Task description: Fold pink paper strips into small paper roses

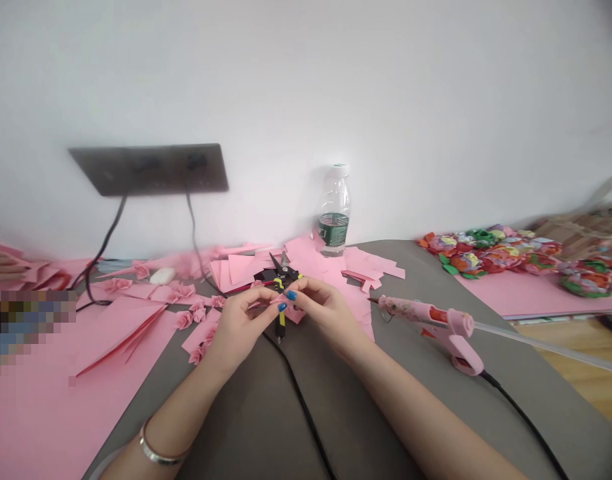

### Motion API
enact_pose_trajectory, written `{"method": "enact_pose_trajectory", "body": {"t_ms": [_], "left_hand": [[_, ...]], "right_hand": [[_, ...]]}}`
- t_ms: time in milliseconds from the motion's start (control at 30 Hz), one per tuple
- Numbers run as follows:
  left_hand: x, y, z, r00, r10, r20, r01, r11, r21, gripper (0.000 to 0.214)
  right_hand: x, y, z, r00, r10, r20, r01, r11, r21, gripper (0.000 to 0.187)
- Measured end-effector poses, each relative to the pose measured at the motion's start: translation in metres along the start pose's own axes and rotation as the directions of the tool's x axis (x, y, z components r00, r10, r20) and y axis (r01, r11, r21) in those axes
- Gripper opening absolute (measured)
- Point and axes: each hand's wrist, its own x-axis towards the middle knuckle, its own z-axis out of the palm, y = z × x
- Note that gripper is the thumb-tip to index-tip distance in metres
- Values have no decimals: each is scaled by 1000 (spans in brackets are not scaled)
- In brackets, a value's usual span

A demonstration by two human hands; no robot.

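Observation:
Close together over the middle of the grey tabletop, my left hand [241,327] and my right hand [329,313] pinch a small piece of pink paper [280,299] between thumbs and fingers. Most of that piece is hidden by the fingertips. Just behind and below it lie cutters with yellow-and-black handles [281,328], partly covered by my hands. Several small folded pink paper roses [185,319] sit left of my left hand. To the right of my right hand, a pink hot glue gun [443,325] lies with a clear glue stick [546,347] in its back.
A plastic bottle [335,229] stands by the wall behind loose pink paper sheets [359,263]. Colourful flower-like crafts [479,250] are at the right. Black cords cross the table from a wall socket panel [156,170]. Another person's hand [3,267] shows at the far left.

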Motion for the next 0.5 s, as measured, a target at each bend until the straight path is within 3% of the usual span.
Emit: {"method": "enact_pose_trajectory", "body": {"t_ms": [200,367,500], "left_hand": [[0,-1,-2,999,-20,45,16,995,97,10],[2,2,-7,990,-47,135,30,992,121,13],[2,3,-10,979,-48,196,18,988,155,17]], "right_hand": [[1,-2,-5,999,-8,52,16,988,-157,30],[-1,-5,-9,991,5,131,15,989,-148,31],[-2,-6,-11,968,138,209,-134,990,-36,32]]}}
